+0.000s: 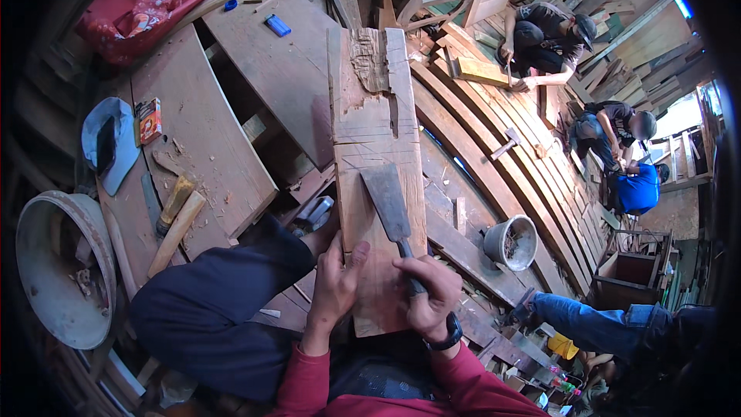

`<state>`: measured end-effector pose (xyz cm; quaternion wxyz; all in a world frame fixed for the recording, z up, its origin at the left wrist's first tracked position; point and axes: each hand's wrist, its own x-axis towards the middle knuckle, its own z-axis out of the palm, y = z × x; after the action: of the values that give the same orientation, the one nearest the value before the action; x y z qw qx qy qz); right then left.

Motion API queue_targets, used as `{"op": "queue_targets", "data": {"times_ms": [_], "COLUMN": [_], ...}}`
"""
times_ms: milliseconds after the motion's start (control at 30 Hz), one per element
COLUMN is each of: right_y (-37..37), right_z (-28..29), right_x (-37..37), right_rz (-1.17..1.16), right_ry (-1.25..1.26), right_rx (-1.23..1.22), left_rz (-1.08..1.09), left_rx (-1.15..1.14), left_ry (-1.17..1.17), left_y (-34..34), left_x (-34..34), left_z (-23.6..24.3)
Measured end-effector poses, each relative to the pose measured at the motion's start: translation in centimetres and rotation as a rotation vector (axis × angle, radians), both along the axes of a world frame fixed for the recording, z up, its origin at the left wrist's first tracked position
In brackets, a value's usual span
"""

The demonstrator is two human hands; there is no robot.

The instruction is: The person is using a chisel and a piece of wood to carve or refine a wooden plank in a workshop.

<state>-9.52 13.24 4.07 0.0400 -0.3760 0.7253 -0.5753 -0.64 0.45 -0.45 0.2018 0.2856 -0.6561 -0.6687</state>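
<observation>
A thick, pale wooden board [378,147] stretches away from me, with pencil lines across it and a rough, chipped recess at its far end. In my right hand [434,293] is a wide flat chisel [388,202]; the fingers wrap its handle. The blade lies over the board's middle, slanting away to the left. My left hand [336,286] grips the board's near left edge, thumb up against its side. On the board to the left lie a wooden mallet-like piece [176,205] and a round wooden stick [177,233], among shavings.
Left of me are a large pale basin [65,270], a white cap [110,143] with a dark phone-like object, and a small orange box [148,120]. A blue lighter [278,25] lies farther off. On the right stand a bucket [511,242] and long planks [494,131]; several people work beyond.
</observation>
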Motion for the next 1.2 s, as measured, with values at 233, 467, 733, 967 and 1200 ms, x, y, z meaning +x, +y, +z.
{"op": "queue_targets", "data": {"times_ms": [233,467,733,967,1200], "right_y": [0.0,0.1,0.0,-0.2,0.0], "right_z": [0.5,0.3,0.1,0.0,-0.5], "right_x": [0.5,0.4,0.8,0.6,0.4], "right_rz": [0.007,-0.017,-0.086,-0.096,-0.076], "right_ry": [-0.039,0.008,-0.044,-0.081,-0.105], "right_rx": [0.034,0.021,0.004,-0.021,0.031], "left_rz": [-0.028,-0.026,-0.046,-0.037,-0.039], "left_rx": [0.106,0.060,0.066,0.060,0.033], "left_ry": [-0.047,-0.020,-0.087,-0.056,-0.064], "left_y": [-0.2,-0.1,-0.3,-0.1,-0.1], "left_x": [0.4,0.1,0.1,0.0,0.0], "left_z": [1.0,0.9,1.6,1.2,1.4]}}
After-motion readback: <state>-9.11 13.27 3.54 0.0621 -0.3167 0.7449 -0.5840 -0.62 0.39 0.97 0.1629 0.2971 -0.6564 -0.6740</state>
